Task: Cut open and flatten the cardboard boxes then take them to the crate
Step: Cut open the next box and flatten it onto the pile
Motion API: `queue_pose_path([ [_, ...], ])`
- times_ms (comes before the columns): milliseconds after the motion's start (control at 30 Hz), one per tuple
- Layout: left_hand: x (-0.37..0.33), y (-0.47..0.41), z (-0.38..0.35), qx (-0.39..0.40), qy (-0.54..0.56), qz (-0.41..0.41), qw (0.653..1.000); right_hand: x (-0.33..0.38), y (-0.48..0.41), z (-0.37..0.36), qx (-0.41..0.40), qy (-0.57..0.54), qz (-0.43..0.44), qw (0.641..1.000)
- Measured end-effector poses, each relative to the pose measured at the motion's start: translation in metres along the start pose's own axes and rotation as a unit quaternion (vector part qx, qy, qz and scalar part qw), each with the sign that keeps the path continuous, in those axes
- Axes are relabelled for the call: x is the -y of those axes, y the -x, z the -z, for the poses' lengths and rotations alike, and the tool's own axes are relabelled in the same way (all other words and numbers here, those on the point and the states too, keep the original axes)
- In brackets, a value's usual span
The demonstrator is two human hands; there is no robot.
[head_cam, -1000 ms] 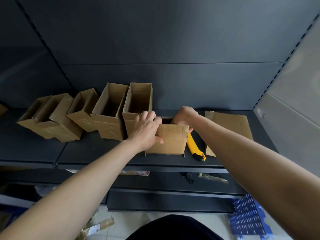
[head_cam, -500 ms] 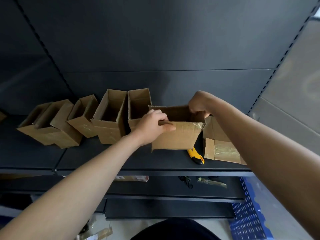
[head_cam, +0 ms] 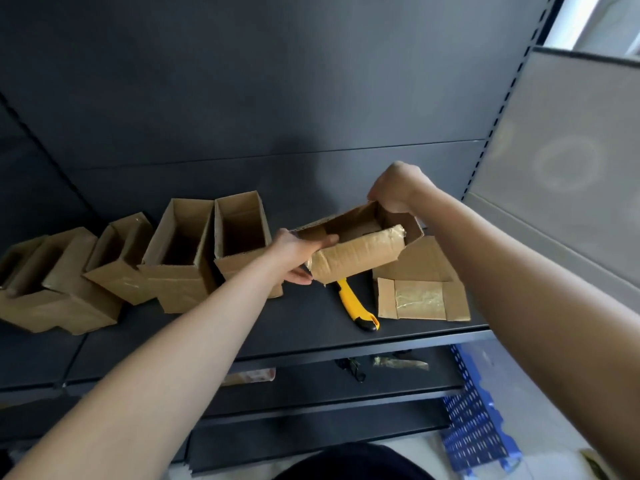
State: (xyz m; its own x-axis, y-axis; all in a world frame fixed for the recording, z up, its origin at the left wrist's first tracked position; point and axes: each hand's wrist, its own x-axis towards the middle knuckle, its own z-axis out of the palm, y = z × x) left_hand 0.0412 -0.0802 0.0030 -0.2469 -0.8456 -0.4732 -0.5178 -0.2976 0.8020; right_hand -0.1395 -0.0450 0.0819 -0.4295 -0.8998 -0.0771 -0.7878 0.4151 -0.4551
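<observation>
A small open cardboard box [head_cam: 360, 252] with shiny tape on its side hangs tilted above the dark shelf [head_cam: 304, 327]. My left hand [head_cam: 298, 254] grips its left end and my right hand [head_cam: 398, 192] grips its far right rim. Under the box, on the shelf, lies a yellow and black utility knife [head_cam: 356, 306], partly hidden by the box. A flattened cardboard box [head_cam: 420, 289] lies to the right of the knife. Several open boxes [head_cam: 180, 251] stand in a row to the left. A blue perforated crate [head_cam: 474, 424] sits on the floor at lower right.
The dark back wall of the shelving rises behind the boxes. A grey side panel [head_cam: 568, 168] closes the shelf on the right. A lower shelf holds scraps of tape and small dark items [head_cam: 353, 367]. A cardboard piece [head_cam: 249, 375] shows under the shelf edge.
Both hands have lifted the box off the shelf, up and to the right, and tilted it. The knife and the flattened box beneath it have come into fuller view.
</observation>
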Motion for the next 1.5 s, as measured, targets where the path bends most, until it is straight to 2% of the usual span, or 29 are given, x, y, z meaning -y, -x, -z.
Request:
queue_pose_path([
  [167,-0.009,-0.015,-0.014,-0.045,0.100,0.011,0.994,-0.022,0.013,0.017,0.083,-0.030,0.037,0.995],
  [300,-0.011,-0.019,-0.035,-0.061,0.037,-0.020,0.997,-0.041,0.018,0.023,0.091,-0.044,0.012,0.995],
  [367,-0.011,-0.024,-0.042,-0.092,0.025,-0.050,0.994,-0.055,0.017,0.024,0.114,-0.129,-0.023,0.985],
  [467,-0.015,-0.026,-0.051,-0.125,0.053,-0.094,0.986,-0.076,0.012,0.018,0.106,-0.318,-0.110,0.936],
  [600,-0.022,-0.021,-0.066,-0.114,0.088,-0.157,0.977,-0.099,0.002,0.000,0.106,-0.374,-0.165,0.906],
  [733,-0.025,-0.023,-0.073,-0.077,0.145,-0.175,0.971,-0.118,-0.005,-0.007,0.150,-0.492,-0.226,0.827],
  [833,-0.028,-0.026,-0.075,-0.070,0.203,-0.137,0.967,-0.129,-0.007,-0.009,0.125,-0.528,-0.251,0.802],
  [933,-0.032,-0.026,-0.076,-0.020,0.307,-0.137,0.942,-0.145,-0.010,-0.015,0.102,-0.552,-0.285,0.777],
  [1033,-0.038,-0.028,-0.071,0.024,0.354,-0.123,0.927,-0.163,-0.019,-0.021,0.076,-0.555,-0.316,0.765],
  [1100,-0.040,-0.037,-0.073,0.027,0.373,-0.079,0.924,-0.171,-0.021,-0.024,0.067,-0.567,-0.330,0.752],
  [1200,-0.039,-0.047,-0.083,0.015,0.402,-0.005,0.916,-0.178,-0.025,-0.029,0.035,-0.568,-0.334,0.751],
  [1300,-0.033,-0.054,-0.098,0.060,0.418,0.049,0.905,-0.189,-0.031,-0.030,-0.028,-0.617,-0.351,0.704],
  [1367,-0.027,-0.056,-0.113,0.091,0.388,0.063,0.915,-0.200,-0.034,-0.036,-0.065,-0.619,-0.376,0.686],
  [1400,-0.025,-0.056,-0.123,0.103,0.339,0.057,0.933,-0.204,-0.034,-0.040,-0.069,-0.611,-0.383,0.689],
  [1467,-0.018,-0.064,-0.142,0.091,0.206,0.037,0.974,-0.211,-0.033,-0.049,-0.037,-0.572,-0.399,0.715],
  [1500,-0.013,-0.072,-0.150,0.071,0.146,0.034,0.986,-0.214,-0.030,-0.053,-0.016,-0.534,-0.409,0.739],
])
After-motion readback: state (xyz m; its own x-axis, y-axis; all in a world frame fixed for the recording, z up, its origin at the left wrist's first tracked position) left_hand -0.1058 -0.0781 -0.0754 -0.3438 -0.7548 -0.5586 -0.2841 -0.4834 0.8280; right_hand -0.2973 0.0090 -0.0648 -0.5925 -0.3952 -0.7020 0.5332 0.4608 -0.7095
